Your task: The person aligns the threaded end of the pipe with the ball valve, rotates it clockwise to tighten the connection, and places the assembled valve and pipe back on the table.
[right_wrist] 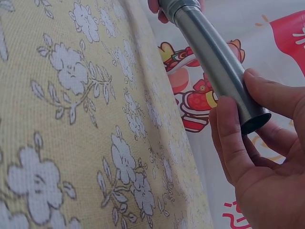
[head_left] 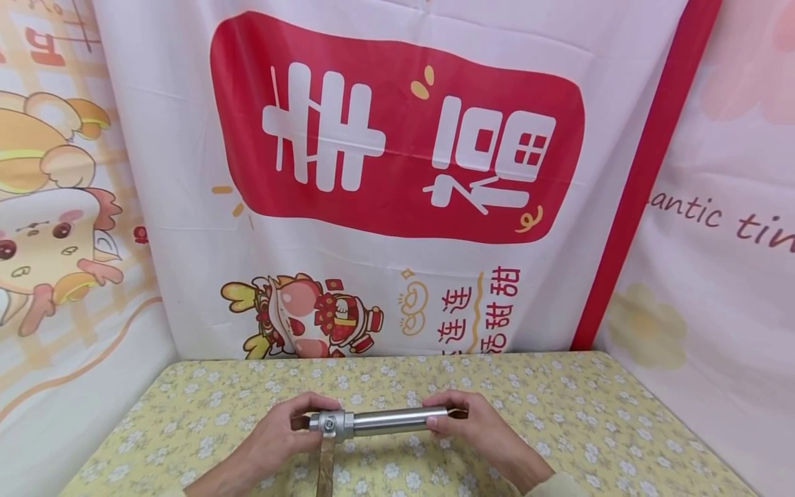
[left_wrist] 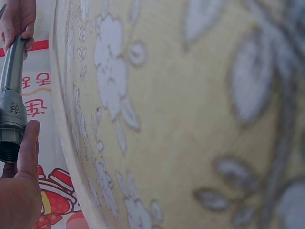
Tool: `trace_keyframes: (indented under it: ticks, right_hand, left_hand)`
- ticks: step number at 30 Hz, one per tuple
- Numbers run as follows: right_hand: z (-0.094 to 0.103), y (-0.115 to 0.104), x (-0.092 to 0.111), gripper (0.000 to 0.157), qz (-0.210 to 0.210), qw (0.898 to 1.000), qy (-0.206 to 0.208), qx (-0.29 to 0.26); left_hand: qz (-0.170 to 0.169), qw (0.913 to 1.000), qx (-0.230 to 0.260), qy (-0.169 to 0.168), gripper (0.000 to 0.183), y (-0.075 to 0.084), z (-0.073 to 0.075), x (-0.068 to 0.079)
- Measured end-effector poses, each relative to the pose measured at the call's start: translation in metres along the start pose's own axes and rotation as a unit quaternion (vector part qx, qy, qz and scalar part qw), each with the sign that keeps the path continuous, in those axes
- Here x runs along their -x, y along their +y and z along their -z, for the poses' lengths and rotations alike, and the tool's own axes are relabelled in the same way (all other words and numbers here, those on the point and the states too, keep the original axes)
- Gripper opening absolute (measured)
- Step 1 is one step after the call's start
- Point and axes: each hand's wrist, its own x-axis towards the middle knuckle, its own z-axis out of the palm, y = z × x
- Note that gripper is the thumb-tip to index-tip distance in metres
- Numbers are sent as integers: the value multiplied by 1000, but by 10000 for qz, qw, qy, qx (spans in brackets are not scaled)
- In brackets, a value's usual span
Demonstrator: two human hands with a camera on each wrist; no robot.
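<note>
Where floral tablecloth (head_left: 559, 414) ends beyond pipe (head_left: 397, 421), printed banner (head_left: 404, 166) hangs.

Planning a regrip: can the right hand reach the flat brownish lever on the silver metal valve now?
Probably not without letting go: the right hand holds the open end of the silver metal tube, and the lever is beside the left hand.

Curled fingers (right_wrist: 232, 138); forearms (head_left: 226, 473) angled inward

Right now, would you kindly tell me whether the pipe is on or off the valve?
On: the pipe sits in the valve, some thread showing; how tight, I cannot tell.
</note>
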Motion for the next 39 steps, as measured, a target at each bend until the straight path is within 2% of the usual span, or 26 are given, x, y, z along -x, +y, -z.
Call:
trace_keyframes:
  ticks: [20, 27, 34, 39]
  right_hand:
    - [-2, 0, 1, 37, -31, 9998, 138, -104]
    - [-1, -1, 2, 40, -156, 9997, 171, -15]
    - [-1, -2, 2, 42, 50, 10000, 9, 19]
    - [-2, -2, 2, 42, 41, 9999, 96, 121]
  left_hand:
    - [-26, 10000, -1, 12, 38, -2, -2, 1]
    - [17, 10000, -33, 32, 37, 0, -1, 1]
    - [55, 10000, -1, 44, 37, 1, 0, 1]
    - [-6, 10000, 14, 33, 38, 0, 0, 1]
